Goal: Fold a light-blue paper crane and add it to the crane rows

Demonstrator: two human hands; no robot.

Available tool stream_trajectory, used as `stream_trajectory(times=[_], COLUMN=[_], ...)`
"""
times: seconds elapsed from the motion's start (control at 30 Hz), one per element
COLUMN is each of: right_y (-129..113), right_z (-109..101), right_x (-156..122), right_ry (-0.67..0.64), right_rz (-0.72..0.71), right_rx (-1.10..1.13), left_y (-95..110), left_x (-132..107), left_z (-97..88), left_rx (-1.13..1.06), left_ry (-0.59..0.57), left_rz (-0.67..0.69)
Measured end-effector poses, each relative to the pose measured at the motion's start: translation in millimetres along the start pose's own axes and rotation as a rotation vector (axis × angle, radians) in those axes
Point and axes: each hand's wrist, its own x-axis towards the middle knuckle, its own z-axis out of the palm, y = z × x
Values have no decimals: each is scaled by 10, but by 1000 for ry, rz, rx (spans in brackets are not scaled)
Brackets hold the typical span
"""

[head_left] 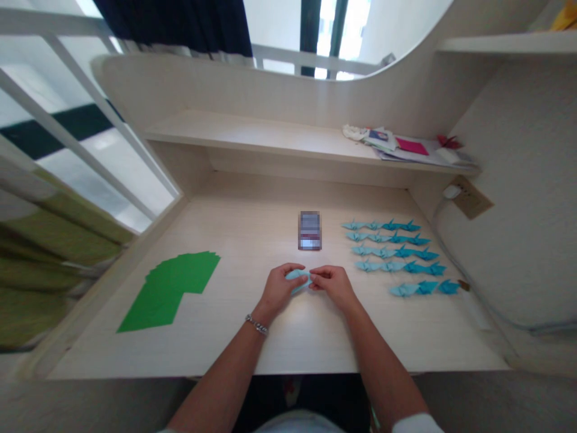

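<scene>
Over the middle of the desk, a small piece of folded light-blue paper [297, 278] is pinched between both hands. My left hand [280, 290] grips its left part, thumb in front and fingers behind. At its right end, the fingertips of my right hand [332, 285] are closed on the paper. The fingers hide part of its folds. To the right stand several rows of folded paper cranes [396, 252], pale blue on the left and deeper blue on the right. A fan of green paper sheets [175, 285] lies off to the left.
A phone-like rectangle [310, 231], blurred out, lies just beyond my hands. Papers and a pink sheet [412, 146] rest on the back shelf [252, 135]. Along the right wall, a cable [469, 273] runs from a plug in the socket [471, 197]. White railings [103, 114] border the left.
</scene>
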Motion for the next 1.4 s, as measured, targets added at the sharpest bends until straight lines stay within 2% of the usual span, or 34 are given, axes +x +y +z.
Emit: stream_trajectory(times=[0.2,0.53,0.93,1.2,1.4], right_y=[1,-34,3,-34,-3], right_z=[-43,-191,-145,-59,-47], right_x=[-5,-36,-2,-27,-10], right_ry=[3,-72,-3,-105,-92], right_rz=[-10,-11,-33,-22,-34], right_rx=[10,19,-87,-184,-206], left_y=[0,-22,0,-17,7], left_x=[4,4,11,10,11], left_z=[-13,-24,-37,-39,-49], left_rx=[0,51,75,135,154], left_ry=[18,18,-26,-83,-95], left_rz=[-15,2,2,48,60])
